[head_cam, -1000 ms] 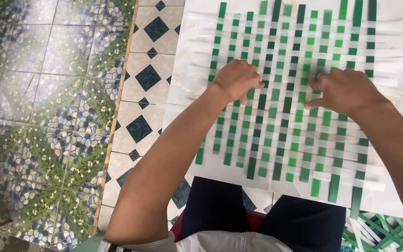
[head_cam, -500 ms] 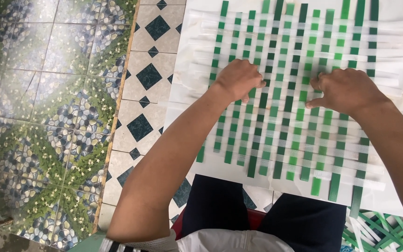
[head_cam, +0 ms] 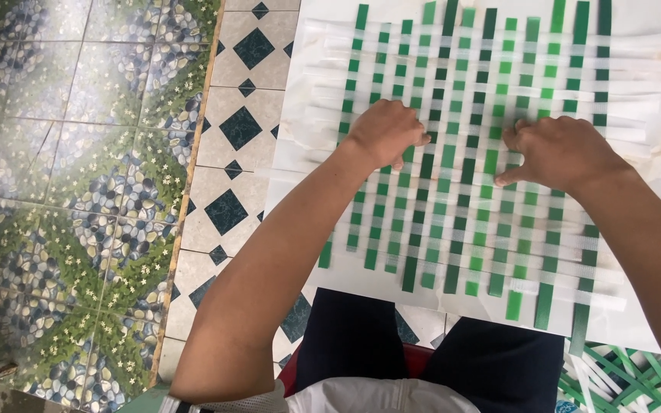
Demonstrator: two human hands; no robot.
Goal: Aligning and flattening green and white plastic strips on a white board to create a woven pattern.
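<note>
Green and white strips make up the woven mat (head_cam: pixel 468 153) lying flat on a pale board (head_cam: pixel 300 138) over the tiled floor (head_cam: pixel 78 153). My left hand (head_cam: pixel 382 131) rests on the weave, fingers curled together, pressing rather than clamped on any strip. My right hand (head_cam: pixel 556 151) has barely moved from half a second ago, fingers spread flat, so the strips look held, not shifted. Fingertips are hidden beneath the knuckles; loose strips (head_cam: pixel 621 375) at the corner are cut off.

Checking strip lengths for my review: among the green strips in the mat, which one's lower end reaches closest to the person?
The dark green strip at the mat's far right: its lower end hangs past the white sheet's front edge, while the others stop on the sheet.
</note>
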